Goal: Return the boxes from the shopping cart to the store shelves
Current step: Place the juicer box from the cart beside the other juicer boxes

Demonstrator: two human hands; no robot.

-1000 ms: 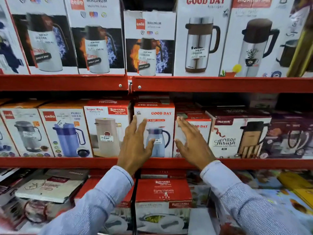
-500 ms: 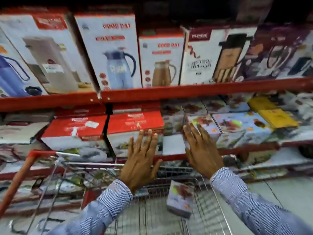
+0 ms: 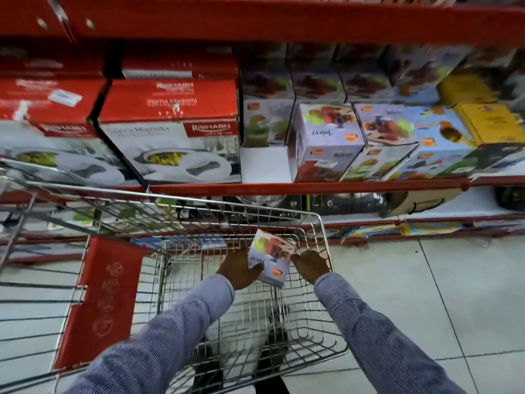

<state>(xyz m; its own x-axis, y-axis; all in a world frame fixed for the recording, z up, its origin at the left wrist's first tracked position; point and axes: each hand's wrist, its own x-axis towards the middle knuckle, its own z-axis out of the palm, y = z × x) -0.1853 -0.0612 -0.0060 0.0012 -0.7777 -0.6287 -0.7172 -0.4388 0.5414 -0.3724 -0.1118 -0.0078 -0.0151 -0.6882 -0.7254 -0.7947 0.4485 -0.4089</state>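
Observation:
A small white juicer box (image 3: 270, 260) lies tilted inside the wire shopping cart (image 3: 321, 223), near its far right corner. My left hand (image 3: 238, 268) grips the box's left side, thumb over its lower edge. My right hand (image 3: 309, 264) presses against the box's right side, fingers curled. A matching juicer box (image 3: 324, 140) stands on the red store shelf (image 3: 284, 187) just above the cart, with a bare white gap (image 3: 264, 163) to its left.
Two large red and white Rishabh boxes (image 3: 170, 132) fill the shelf's left part. More juicer boxes and yellow boxes (image 3: 488, 123) sit at the right. A red cart flap (image 3: 105, 294) hangs at the left. Grey tiled floor (image 3: 426, 294) lies to the right.
My view dropped from the flask shelf to the cart. Both hands came down from the shelf into the cart and closed on the juicer box.

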